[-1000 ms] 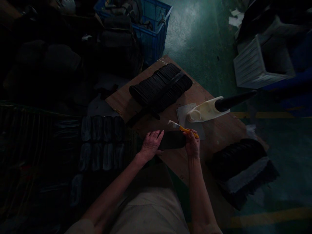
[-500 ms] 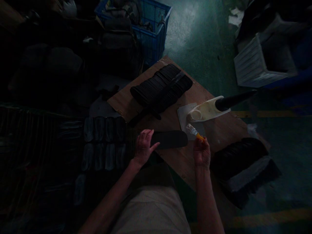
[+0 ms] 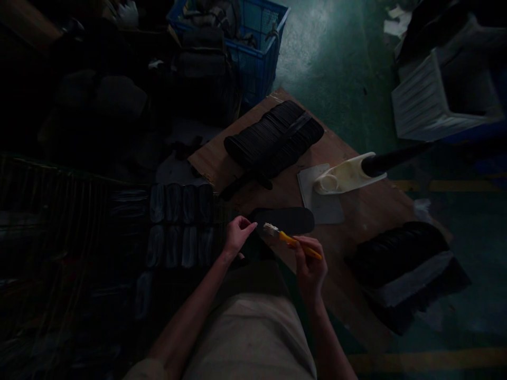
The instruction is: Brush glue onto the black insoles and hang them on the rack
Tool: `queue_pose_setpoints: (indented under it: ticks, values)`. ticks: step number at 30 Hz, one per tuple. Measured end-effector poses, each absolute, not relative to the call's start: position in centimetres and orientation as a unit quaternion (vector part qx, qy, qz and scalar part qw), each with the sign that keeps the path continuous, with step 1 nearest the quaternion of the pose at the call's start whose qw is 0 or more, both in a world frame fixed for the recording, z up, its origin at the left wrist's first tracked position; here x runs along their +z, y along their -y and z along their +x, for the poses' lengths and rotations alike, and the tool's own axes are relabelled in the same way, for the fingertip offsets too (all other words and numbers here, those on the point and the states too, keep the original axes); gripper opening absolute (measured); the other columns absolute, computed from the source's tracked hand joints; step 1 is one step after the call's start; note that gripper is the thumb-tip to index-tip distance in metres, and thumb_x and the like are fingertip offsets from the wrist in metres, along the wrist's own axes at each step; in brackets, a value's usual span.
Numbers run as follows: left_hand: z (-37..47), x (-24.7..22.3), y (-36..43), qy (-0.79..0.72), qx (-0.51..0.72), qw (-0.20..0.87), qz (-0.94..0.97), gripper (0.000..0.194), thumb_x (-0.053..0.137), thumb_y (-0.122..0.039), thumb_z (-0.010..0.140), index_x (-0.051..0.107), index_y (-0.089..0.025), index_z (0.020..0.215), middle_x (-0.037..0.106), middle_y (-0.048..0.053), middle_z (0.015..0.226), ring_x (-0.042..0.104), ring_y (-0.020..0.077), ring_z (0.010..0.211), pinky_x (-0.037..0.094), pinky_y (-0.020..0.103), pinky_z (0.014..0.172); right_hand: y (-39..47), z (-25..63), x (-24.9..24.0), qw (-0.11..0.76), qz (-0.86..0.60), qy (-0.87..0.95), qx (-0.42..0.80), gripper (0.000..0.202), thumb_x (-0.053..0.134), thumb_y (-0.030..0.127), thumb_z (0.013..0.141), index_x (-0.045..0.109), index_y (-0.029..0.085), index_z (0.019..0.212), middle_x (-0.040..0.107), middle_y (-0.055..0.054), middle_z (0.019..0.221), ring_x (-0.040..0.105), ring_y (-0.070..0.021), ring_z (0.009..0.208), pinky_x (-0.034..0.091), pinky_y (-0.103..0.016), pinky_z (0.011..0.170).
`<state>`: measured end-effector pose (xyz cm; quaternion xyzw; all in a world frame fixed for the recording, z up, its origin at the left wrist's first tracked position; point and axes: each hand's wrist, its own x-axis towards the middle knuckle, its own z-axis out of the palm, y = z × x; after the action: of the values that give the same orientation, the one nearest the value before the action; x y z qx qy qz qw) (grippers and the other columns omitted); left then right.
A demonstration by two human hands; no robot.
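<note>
My right hand (image 3: 312, 264) grips a paintbrush (image 3: 300, 247) by its yellow-orange handle. Whitish stuff coats the bristles, which point left at the near edge of a dark, flat, insole-shaped piece (image 3: 295, 219). That piece lies on the wooden board. At its left end is my left hand (image 3: 238, 236), thumb and fingers drawn together; whether they pinch the piece's edge or something small is too dark to tell. Behind the piece, a cream-coloured holder (image 3: 348, 174) with a black stick-like part rests on a pale sheet (image 3: 332, 208).
A strapped stack of dark flat pieces (image 3: 273, 137) lies on the wooden board (image 3: 214, 158). Another dark bundle (image 3: 404, 264) sits at right. Dark pieces in rows (image 3: 180, 203) stand at left. Beyond are a blue crate (image 3: 253, 68), a pale bin (image 3: 415, 100) and another person's arm (image 3: 29, 21).
The brush has moved left and down from beside the pale sheet, its bristles now pointing left. My left hand's spread fingers have closed together. The whole view has shifted slightly.
</note>
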<state>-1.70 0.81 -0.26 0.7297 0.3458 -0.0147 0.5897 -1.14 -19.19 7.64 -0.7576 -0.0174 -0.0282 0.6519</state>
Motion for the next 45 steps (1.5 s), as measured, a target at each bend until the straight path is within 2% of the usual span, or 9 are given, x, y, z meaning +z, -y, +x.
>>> queue_pose_setpoints:
  ticks: [4, 13, 20, 24, 28, 32, 36, 41, 45]
  values:
    - [-1.4, 0.0, -0.9, -0.348, -0.024, 0.608, 0.713, 0.027, 0.074, -0.04, 0.066, 0.063, -0.016, 0.07, 0.061, 0.0, 0.063, 0.051, 0.0107, 0.053, 0.038, 0.021, 0.048, 17.8, -1.5, 6.7, 0.643, -0.765, 0.043, 0.014, 0.011, 0.059, 0.024, 0.09, 0.062, 0.021, 0.1, 0.06, -0.006, 0.102, 0.061, -0.019, 0.095, 0.055, -0.036, 0.082]
    - [-1.0, 0.9, -0.8, -0.368, -0.044, 0.631, 0.681, 0.025, 0.073, -0.037, 0.065, 0.062, -0.015, 0.069, 0.058, -0.002, 0.057, 0.048, 0.0093, 0.047, 0.036, 0.02, 0.043, 20.1, -1.1, 7.0, 0.605, -0.796, -0.014, -0.024, 0.013, 0.06, 0.026, 0.09, 0.061, 0.019, 0.101, 0.06, -0.004, 0.097, 0.065, -0.0146, 0.077, 0.056, -0.029, 0.069]
    - [-0.9, 1.2, -0.7, -0.36, -0.037, 0.626, 0.691, 0.023, 0.073, -0.035, 0.065, 0.062, -0.015, 0.07, 0.059, -0.001, 0.059, 0.049, 0.0092, 0.046, 0.035, 0.019, 0.041, 18.1, -2.1, 7.0, 0.612, -0.789, 0.043, 0.016, 0.012, 0.057, 0.025, 0.091, 0.062, 0.021, 0.102, 0.059, -0.006, 0.102, 0.062, -0.0184, 0.095, 0.055, -0.034, 0.081]
    - [-0.8, 1.3, -0.8, -0.363, -0.043, 0.631, 0.684, 0.028, 0.075, -0.037, 0.063, 0.062, -0.015, 0.072, 0.06, -0.001, 0.058, 0.05, 0.0095, 0.045, 0.034, 0.019, 0.039, 19.9, -1.4, 6.4, 0.594, -0.804, -0.001, -0.027, 0.013, 0.058, 0.027, 0.091, 0.062, 0.02, 0.102, 0.06, -0.005, 0.099, 0.064, -0.0165, 0.084, 0.055, -0.032, 0.075]
    - [-0.9, 1.5, -0.8, -0.369, -0.05, 0.632, 0.68, 0.031, 0.076, -0.039, 0.061, 0.062, -0.015, 0.074, 0.06, -0.001, 0.058, 0.052, 0.0099, 0.045, 0.036, 0.019, 0.038, 23.9, -0.3, 6.5, 0.531, -0.84, -0.034, -0.108, 0.014, 0.06, 0.028, 0.089, 0.062, 0.019, 0.1, 0.061, -0.004, 0.094, 0.064, -0.0159, 0.076, 0.054, -0.032, 0.071]
    - [-0.8, 1.8, -0.8, -0.371, -0.049, 0.638, 0.673, 0.033, 0.077, -0.04, 0.059, 0.061, -0.014, 0.073, 0.06, -0.001, 0.057, 0.052, 0.0093, 0.044, 0.037, 0.018, 0.038, 25.6, 0.5, 7.0, 0.439, -0.881, 0.011, -0.176, 0.013, 0.059, 0.024, 0.089, 0.062, 0.02, 0.101, 0.062, -0.006, 0.096, 0.063, -0.0192, 0.089, 0.053, -0.036, 0.08]
    - [-0.7, 1.9, -0.8, -0.375, -0.048, 0.634, 0.675, 0.035, 0.078, -0.041, 0.058, 0.062, -0.013, 0.073, 0.06, 0.0, 0.057, 0.053, 0.0097, 0.044, 0.038, 0.019, 0.037, 23.6, 0.2, 7.1, 0.355, -0.915, 0.103, -0.162, 0.017, 0.054, 0.017, 0.091, 0.06, 0.022, 0.106, 0.06, -0.007, 0.102, 0.061, -0.0184, 0.096, 0.052, -0.033, 0.081]
    - [-0.7, 1.9, -0.8, -0.377, -0.052, 0.631, 0.676, 0.037, 0.077, -0.042, 0.058, 0.063, -0.013, 0.075, 0.062, 0.001, 0.058, 0.054, 0.0103, 0.045, 0.039, 0.019, 0.038, 19.9, -1.4, 7.6, 0.399, -0.894, 0.197, -0.052, 0.025, 0.048, 0.01, 0.092, 0.057, 0.024, 0.111, 0.058, -0.007, 0.105, 0.061, -0.0157, 0.095, 0.053, -0.027, 0.076]
    - [-0.8, 1.8, -0.8, -0.381, -0.056, 0.63, 0.674, 0.035, 0.076, -0.042, 0.058, 0.063, -0.013, 0.073, 0.062, 0.001, 0.057, 0.054, 0.0107, 0.044, 0.039, 0.019, 0.037, 20.7, -0.7, 8.1, 0.419, -0.889, 0.156, -0.102, 0.024, 0.051, 0.01, 0.091, 0.057, 0.026, 0.11, 0.058, -0.005, 0.105, 0.061, -0.0149, 0.095, 0.052, -0.027, 0.079]
